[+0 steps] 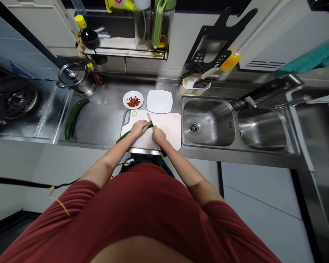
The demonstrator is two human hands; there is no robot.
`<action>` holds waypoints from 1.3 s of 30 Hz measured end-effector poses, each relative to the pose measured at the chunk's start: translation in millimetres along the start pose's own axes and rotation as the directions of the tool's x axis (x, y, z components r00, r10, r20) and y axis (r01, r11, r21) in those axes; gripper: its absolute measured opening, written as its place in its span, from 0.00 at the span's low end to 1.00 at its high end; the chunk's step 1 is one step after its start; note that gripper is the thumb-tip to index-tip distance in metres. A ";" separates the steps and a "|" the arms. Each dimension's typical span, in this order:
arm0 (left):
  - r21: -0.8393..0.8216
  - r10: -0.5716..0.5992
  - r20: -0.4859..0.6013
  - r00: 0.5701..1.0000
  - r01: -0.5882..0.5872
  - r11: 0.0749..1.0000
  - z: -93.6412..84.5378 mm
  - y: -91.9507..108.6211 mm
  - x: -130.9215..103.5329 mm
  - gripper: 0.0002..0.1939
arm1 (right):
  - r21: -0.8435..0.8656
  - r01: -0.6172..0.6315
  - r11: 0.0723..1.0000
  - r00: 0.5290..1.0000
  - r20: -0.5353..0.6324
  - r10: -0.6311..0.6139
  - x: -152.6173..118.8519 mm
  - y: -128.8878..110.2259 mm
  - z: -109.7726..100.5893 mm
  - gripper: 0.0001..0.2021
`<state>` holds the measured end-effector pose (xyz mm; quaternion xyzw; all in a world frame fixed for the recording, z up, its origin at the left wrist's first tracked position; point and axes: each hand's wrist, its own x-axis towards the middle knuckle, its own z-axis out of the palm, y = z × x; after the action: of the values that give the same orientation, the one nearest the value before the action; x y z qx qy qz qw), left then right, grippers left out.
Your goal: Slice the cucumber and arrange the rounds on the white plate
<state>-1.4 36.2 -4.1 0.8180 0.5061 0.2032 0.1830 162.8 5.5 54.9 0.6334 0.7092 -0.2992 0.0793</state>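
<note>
On the white cutting board lies a dark green cucumber, running slantwise under my left hand, whose fingers are closed over it near its right end. My right hand grips a knife; the blade points away from me and meets the cucumber's end just right of my left fingers. Most of the knife's handle is hidden by the hand. A pale round cucumber slice rests at the board's upper left. Behind the board stand a plate of chopped red pieces and a white square plate.
Another cucumber lies on the steel counter at left, with a pale slice beyond it. A lidded pot and a wok stand farther left. A double sink adjoins the board's right. Above, a rack holds bottles.
</note>
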 end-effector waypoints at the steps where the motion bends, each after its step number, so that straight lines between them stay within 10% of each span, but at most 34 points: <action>1: -0.003 -0.002 0.001 1.000 0.002 1.000 -0.2 0.1 0.1 0.14 | -0.001 0.000 1.000 1.000 0.006 0.000 -2.6 1.9 1.4 0.17; 39: -0.026 -0.017 -0.018 1.000 0.016 1.000 1.1 0.0 0.2 0.14 | -0.011 -0.027 1.000 0.999 0.018 0.027 -7.8 3.1 9.5 0.16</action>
<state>-0.8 36.3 -5.1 0.8094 0.5118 0.2156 0.1908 164.7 -6.0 50.1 0.6399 0.7014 -0.2997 0.0932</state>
